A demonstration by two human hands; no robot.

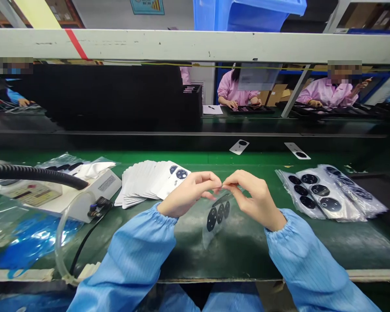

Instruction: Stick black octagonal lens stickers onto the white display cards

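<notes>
A clear plastic bag (205, 236) holding several round black camera-lens plates hangs over the green mat in front of me. My left hand (192, 190) is closed in a pinch at the bag's top edge. Against it, my right hand (255, 197) pinches the same edge, and the fingertips of both hands meet there. Just beyond my left hand lies a fanned stack of white cards (146, 180), the topmost printed with dark camera-lens circles. How each finger grips the film is partly hidden.
Several filled clear bags (328, 190) of lens plates lie at right. Two loose white cards (239, 147) rest near the back edge. On the left stand a white device (105, 186), a black corrugated hose (35, 172) and blue plastic film (35, 238). People in pink work beyond the rail.
</notes>
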